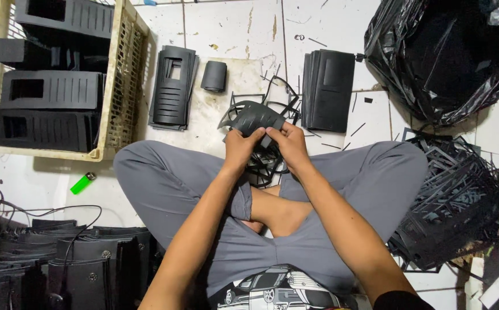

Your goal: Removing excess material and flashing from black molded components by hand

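You sit cross-legged on the white tiled floor point(232, 28), and both your hands meet just beyond your knees on one black die-cut sheet point(251, 116). Your left hand point(239, 148) pinches its near left edge, fingers clenched on the material, and your right hand point(289, 143) grips the near right edge the same way, thumb on top. The sheet is curved and held up off the floor, with thin black offcut strips point(264, 163) hanging and lying under it between your hands and ankles. Judging by what lies around you, a fair share is already done: the cream plastic crate point(124, 74) at far left holds several black slotted panels, a stack of cut-out panels point(172, 86) lies just right of the crate, a small rolled black piece point(214, 76) lies beside that, and another stack of black sheets point(328, 89) sits far right of your hands. A large heap of black waste frames point(450, 201) is piled at your right knee, near a black plastic bag point(444, 57). More black pieces point(66, 264) are stacked near left, so work seems to remain. A green lighter point(82, 183) lies by your left knee.
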